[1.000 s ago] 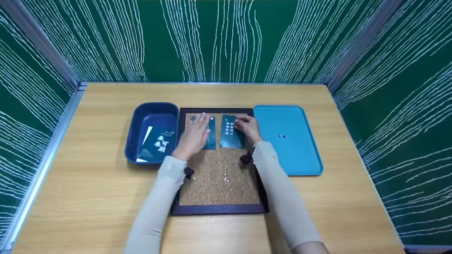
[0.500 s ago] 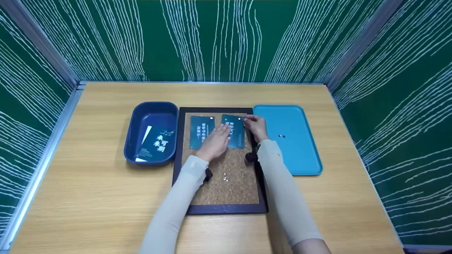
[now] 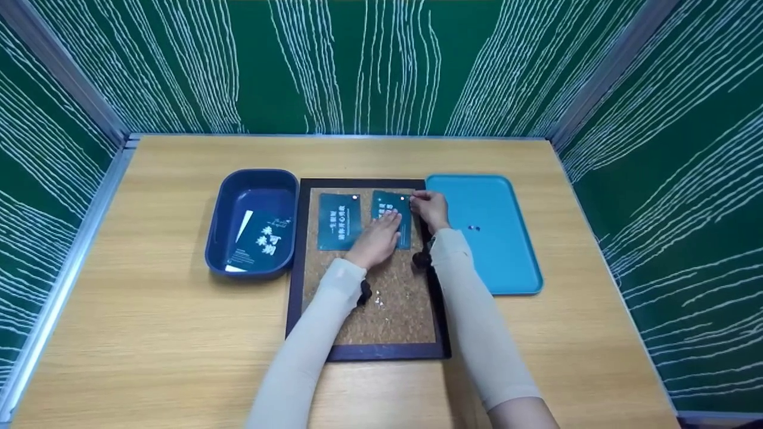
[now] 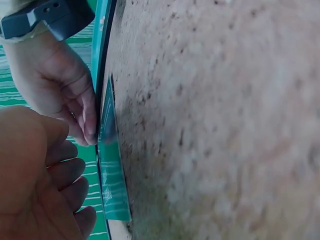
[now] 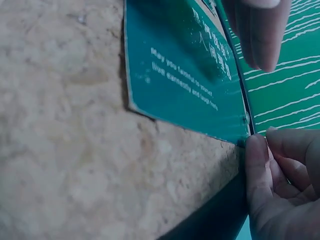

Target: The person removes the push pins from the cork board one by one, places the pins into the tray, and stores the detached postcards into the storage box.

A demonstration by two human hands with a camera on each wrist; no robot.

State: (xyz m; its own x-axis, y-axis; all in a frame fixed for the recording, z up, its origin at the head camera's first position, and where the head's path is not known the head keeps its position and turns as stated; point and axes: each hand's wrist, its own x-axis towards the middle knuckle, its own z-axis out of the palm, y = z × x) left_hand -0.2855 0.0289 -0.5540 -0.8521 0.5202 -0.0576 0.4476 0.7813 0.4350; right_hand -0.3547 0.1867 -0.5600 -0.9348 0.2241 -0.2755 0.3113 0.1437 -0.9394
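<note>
The right-hand card (image 3: 392, 217) lies flat on the cork board (image 3: 381, 310), in its upper right part, with its right edge running close along the board's dark frame (image 3: 294, 268). Over the last second the left hand (image 3: 377, 239) has left the other card (image 3: 338, 220) and crossed to this one, where its straight fingers now rest flat on the lower half; that leaves the left card uncovered with a pin head (image 3: 355, 197) showing at its top, so it looks to be fixed already. The right hand (image 3: 430, 208) has shifted only slightly and now sits at the card's top right corner, fingertips (image 5: 257, 150) drawn together against the edge by a small pin (image 3: 403, 198); whether they pinch the pin or only press beside it I cannot tell. By my reading, 1 hand steadies the card while the other works the corner pin. Room is tight there: the frame and the rim of the light blue tray (image 3: 512, 262) lie just beside the right hand, and a small pin (image 3: 474, 228) lies in the tray. The lower cork is open apart from a few loose pins (image 3: 379, 301). To the left, the dark blue bin (image 3: 220, 238) holds 1 more card (image 3: 262, 239), with bare table (image 3: 149, 333) all round.
</note>
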